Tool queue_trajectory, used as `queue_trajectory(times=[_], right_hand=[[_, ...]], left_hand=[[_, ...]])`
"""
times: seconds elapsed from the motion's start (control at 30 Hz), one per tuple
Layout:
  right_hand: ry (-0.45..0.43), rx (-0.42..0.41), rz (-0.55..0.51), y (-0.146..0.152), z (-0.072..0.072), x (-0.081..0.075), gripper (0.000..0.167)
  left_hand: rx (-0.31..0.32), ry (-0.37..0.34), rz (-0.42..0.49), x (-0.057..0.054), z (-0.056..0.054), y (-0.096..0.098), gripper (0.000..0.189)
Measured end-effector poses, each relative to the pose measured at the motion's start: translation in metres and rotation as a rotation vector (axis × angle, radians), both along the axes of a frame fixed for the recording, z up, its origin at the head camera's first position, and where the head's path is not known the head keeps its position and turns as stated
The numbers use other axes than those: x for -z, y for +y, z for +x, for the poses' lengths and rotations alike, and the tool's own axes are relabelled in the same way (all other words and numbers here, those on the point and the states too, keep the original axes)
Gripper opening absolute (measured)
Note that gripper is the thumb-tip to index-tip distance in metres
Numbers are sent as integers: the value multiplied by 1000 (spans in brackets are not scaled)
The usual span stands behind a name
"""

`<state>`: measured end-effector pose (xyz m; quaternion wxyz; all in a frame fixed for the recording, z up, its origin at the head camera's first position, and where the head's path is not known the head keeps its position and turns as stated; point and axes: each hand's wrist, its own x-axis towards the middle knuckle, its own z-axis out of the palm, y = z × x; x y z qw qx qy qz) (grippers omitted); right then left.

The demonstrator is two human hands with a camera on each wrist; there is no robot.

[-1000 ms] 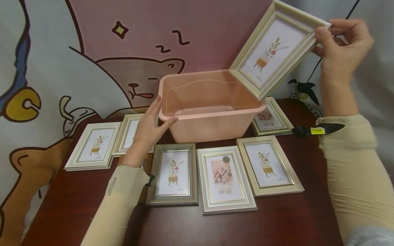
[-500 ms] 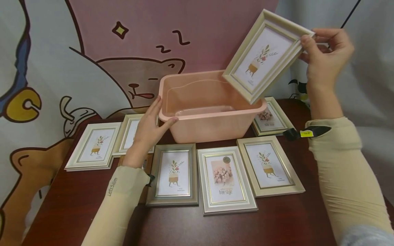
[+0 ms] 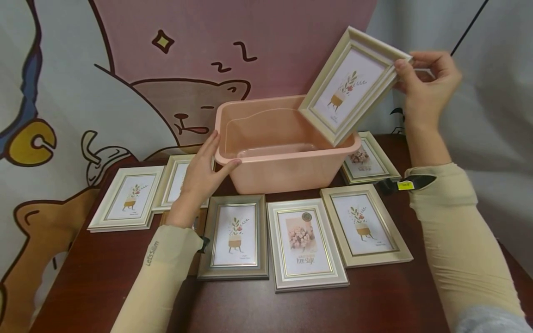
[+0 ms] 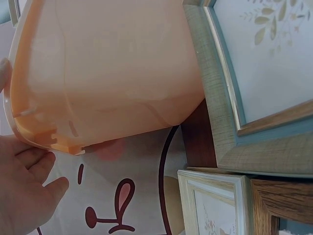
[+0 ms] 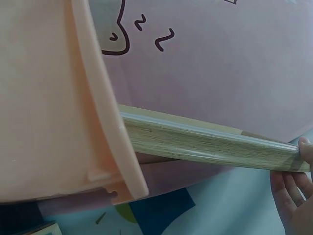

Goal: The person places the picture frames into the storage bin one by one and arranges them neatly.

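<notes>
My right hand (image 3: 430,88) pinches the upper right corner of a cream picture frame (image 3: 350,88), thumb in front and fingers behind. The frame hangs tilted, its lower end over the right part of a pink plastic tub (image 3: 287,171). Seen edge-on in the right wrist view, the picture frame (image 5: 210,142) passes behind the tub's rim (image 5: 110,107). At the tub's left front corner my left hand (image 3: 201,169) grips the rim, thumb on the front. Its fingers (image 4: 41,166) curl around the corner in the left wrist view. The visible tub floor holds nothing.
Several picture frames lie face up on the dark red table (image 3: 374,300): a grey-gold one (image 3: 204,236), a white one (image 3: 272,245) and a cream one (image 3: 395,240) in front. Others flank the tub. A cartoon-printed curtain (image 3: 175,55) hangs close behind.
My right hand has brought the picture frame left and down, so its lower end now overlaps the tub's opening further. The left hand and the tub have stayed put.
</notes>
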<state>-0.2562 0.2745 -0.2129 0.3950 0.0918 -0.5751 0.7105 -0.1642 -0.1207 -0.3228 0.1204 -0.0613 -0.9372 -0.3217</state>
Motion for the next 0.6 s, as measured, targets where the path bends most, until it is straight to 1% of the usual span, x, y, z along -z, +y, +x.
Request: queue_trajectory(times=[0.1, 0.23, 0.43, 0.6], right_hand=[[-13, -32, -15, 2, -5, 0, 17], [-23, -35, -22, -1, -3, 2, 17], [-10, -38, 9, -4, -2, 7, 16], [-8, -35, 43, -4, -4, 13, 16]], left_hand=[[-22, -2, -1, -2, 2, 6, 94], [-23, -2, -2, -2, 3, 6, 95], [-21, 1, -4, -2, 3, 6, 95], [-20, 3, -6, -3, 3, 7, 96]])
